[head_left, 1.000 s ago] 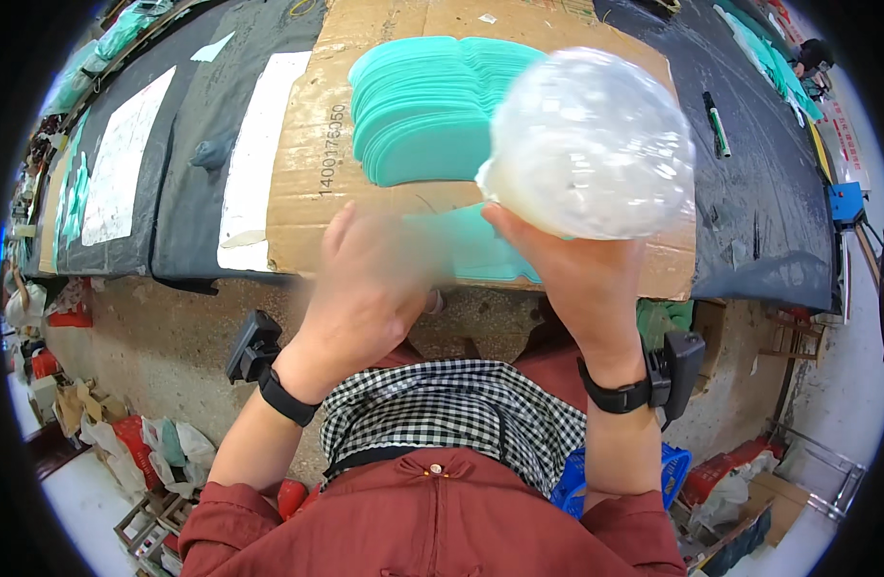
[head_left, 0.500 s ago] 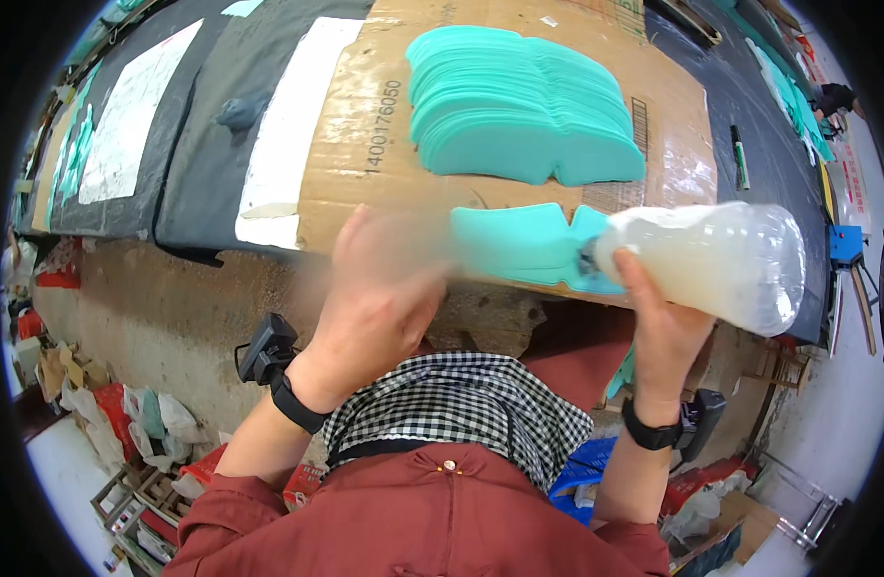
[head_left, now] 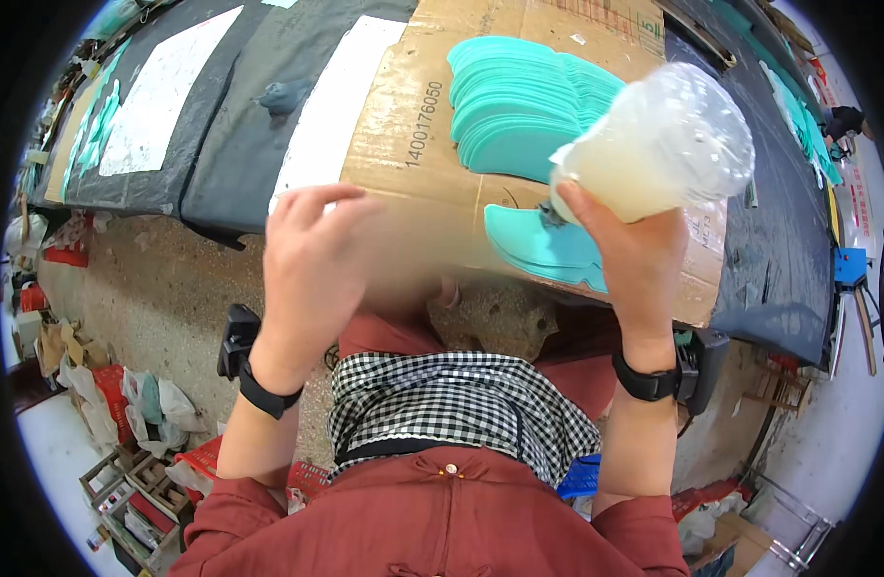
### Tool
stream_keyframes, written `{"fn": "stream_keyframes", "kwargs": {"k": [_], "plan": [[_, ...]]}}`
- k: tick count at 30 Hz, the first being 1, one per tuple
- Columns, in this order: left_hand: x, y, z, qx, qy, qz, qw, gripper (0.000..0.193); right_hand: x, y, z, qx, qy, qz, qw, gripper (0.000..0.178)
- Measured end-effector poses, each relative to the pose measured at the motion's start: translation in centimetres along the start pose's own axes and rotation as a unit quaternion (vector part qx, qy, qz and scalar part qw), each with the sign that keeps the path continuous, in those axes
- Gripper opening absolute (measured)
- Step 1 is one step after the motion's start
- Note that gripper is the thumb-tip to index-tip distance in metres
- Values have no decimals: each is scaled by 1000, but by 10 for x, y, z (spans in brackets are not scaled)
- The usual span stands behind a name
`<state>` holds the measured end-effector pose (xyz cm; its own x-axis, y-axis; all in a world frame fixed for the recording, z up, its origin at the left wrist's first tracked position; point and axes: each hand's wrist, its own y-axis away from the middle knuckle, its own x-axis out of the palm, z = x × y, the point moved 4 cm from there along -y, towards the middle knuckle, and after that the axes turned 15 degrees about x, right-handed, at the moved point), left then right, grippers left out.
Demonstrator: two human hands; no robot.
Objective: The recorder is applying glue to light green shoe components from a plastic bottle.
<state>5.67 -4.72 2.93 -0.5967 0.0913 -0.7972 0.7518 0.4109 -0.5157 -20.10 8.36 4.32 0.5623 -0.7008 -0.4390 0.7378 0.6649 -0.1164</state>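
Observation:
My right hand (head_left: pixel 634 260) grips a clear plastic bottle (head_left: pixel 677 139) of cloudy pale liquid, its thumb along the neck. The bottle is tilted, its dark nozzle end (head_left: pixel 551 214) pointing down-left over teal foam-like cut pieces (head_left: pixel 533 236) at the table's near edge. Behind these lies a fanned stack of similar teal pieces (head_left: pixel 514 111), partly covered by the bottle. To the left, my left hand (head_left: pixel 312 260) hovers by the cardboard's near-left edge, fingers loosely apart and partly smeared by motion. Nothing shows in it.
A flattened cardboard sheet (head_left: pixel 389 159) lies under the pieces on the dark-covered table (head_left: pixel 216 188). White sheets (head_left: pixel 336 91) lie to its left, beside a crumpled dark lump (head_left: pixel 280 97). Red and blue crates, plastic bags (head_left: pixel 158 409) and a wooden rack (head_left: pixel 139 510) stand below on the floor.
My right hand has raised the bottle up and left, so it tilts more steeply. My left hand has moved left, away from the near teal pieces. The whole view has shifted slightly.

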Motion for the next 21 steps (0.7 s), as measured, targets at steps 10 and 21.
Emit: {"fn": "stream_keyframes", "kwargs": {"k": [10, 21], "plan": [[57, -78, 9, 57, 20, -28, 998, 35, 5, 30, 3, 21, -20, 36, 999, 45], [81, -101, 12, -25, 65, 37, 997, 44, -96, 14, -41, 113, -69, -136, 982, 37]]}}
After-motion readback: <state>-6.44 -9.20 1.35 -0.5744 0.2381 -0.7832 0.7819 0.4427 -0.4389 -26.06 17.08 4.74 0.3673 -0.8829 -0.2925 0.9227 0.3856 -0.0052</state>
